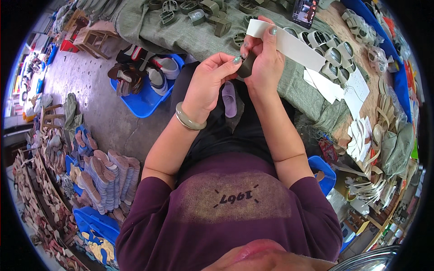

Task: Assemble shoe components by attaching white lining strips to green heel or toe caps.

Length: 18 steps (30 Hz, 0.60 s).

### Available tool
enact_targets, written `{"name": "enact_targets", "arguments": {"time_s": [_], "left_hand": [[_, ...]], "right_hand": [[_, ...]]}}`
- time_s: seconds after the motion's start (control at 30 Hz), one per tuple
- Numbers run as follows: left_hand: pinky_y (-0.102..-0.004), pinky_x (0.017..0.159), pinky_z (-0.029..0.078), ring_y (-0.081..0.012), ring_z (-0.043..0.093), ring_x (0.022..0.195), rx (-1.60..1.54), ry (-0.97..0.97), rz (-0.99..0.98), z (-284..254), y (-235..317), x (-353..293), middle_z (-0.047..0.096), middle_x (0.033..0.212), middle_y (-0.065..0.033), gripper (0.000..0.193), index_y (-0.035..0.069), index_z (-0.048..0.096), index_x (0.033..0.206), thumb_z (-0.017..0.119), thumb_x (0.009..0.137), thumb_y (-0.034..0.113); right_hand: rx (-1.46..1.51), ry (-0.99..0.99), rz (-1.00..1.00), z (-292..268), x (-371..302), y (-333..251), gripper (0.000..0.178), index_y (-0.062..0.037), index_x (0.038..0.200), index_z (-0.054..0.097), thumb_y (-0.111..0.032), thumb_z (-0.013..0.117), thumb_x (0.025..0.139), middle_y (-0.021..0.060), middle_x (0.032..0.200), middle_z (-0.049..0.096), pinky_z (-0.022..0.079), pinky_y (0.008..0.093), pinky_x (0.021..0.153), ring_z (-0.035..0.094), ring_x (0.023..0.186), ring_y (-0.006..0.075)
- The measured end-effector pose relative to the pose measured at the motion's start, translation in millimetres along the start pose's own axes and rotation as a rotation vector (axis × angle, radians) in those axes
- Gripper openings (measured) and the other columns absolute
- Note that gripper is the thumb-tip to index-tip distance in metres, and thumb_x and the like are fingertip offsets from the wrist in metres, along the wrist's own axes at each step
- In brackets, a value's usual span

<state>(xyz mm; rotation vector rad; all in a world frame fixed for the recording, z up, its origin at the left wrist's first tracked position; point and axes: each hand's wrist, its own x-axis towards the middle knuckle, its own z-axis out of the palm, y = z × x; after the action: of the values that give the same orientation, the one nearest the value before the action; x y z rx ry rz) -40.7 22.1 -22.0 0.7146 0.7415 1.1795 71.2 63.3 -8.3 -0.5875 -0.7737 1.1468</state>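
Right fingers (271, 44) — gripping white strip (298, 49) | left fingers (227, 67) — pinching dark piece (245, 67)

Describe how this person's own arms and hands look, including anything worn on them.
The left hand and right hand are gloveless, with shimmering grey-green thumbnails. A smooth, pale greenish bangle circles the left wrist. Loose, dark purple sleeves end near the elbows.

the single fisheye view looks steeply down from the person's head, close above the shirt (235, 235), with left hand (213, 76) and right hand (265, 67) near its upper middle, the counter (333, 19) beyond and floor (97, 83) leftward.
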Motion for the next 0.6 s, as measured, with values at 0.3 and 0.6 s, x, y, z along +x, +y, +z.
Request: {"name": "enact_targets", "arguments": {"time_s": [0.3, 0.6], "left_hand": [[-0.0306, 0.082, 0.045, -0.0110, 0.058, 0.091, 0.072, 0.105, 0.036, 0.8, 6.2, -4.3, 0.063, 0.102, -0.0033, 0.017, 0.007, 0.060, 0.105, 0.055, 0.090, 0.014], [-0.0273, 0.080, 0.047, -0.0116, 0.058, 0.085, -0.230, -0.027, -0.034, -11.7, -6.0, -12.1, 0.061, 0.093, -0.0014, 0.013, 0.007, 0.058, 0.095, 0.062, 0.083, 0.006]], "right_hand": [[0.054, 0.021, 0.137, 4.0, 2.6, -0.5, 0.038, -0.0022, 0.113, 0.053, -0.036, 0.044, 0.096, 0.0034, 0.067, 0.050, 0.038, 0.0227, 0.052, 0.045, 0.057, 0.0088], [0.018, 0.036, 0.048, 7.9, -22.3, 4.3, 0.038, -0.0002, 0.123, 0.041, -0.029, 0.038, 0.098, 0.0061, 0.076, 0.050, 0.038, 0.0240, 0.055, 0.046, 0.063, 0.0107]]}}
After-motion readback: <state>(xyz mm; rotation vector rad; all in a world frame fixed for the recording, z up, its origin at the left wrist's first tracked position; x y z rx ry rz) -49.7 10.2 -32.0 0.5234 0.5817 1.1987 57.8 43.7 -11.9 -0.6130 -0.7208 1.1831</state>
